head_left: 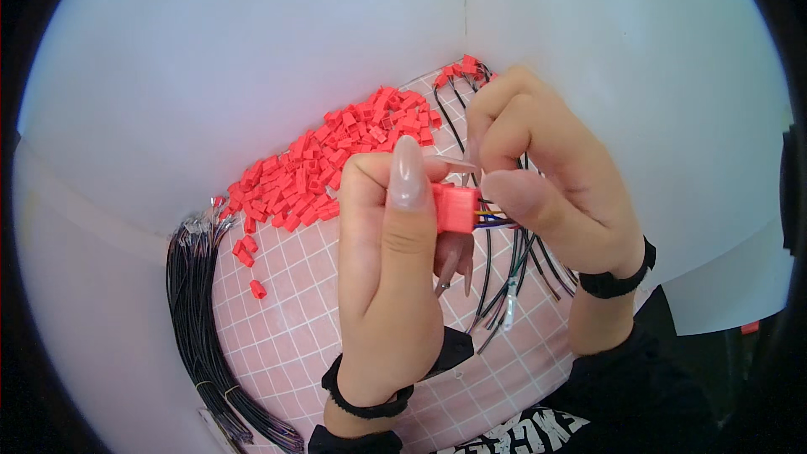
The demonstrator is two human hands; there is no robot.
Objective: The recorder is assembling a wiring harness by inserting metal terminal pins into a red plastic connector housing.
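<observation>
My left hand (pixel 387 265) grips a red plastic connector housing (pixel 456 208) between thumb and fingers, above the middle of the table. Thin coloured wires (pixel 493 219), yellow and blue among them, come out of the housing's right side. Close by that side, my right hand (pixel 559 172) has thumb and forefinger pinched together at the wires. The fingertips partly hide what lies between them; it looks like a thin wire. Below the hands, black cables (pixel 521 261) hang or lie with bare coloured ends, and one carries a clear sleeve-like piece (pixel 509 303).
A large heap of red connector housings (pixel 328 155) covers the far left of the pink gridded tabletop (pixel 286 311). A tied bundle of black cables (pixel 189 303) with metal-tipped ends lies along the left edge. Cables with red housings (pixel 469 65) lie at the back corner. Pale walls (pixel 252 42) stand behind.
</observation>
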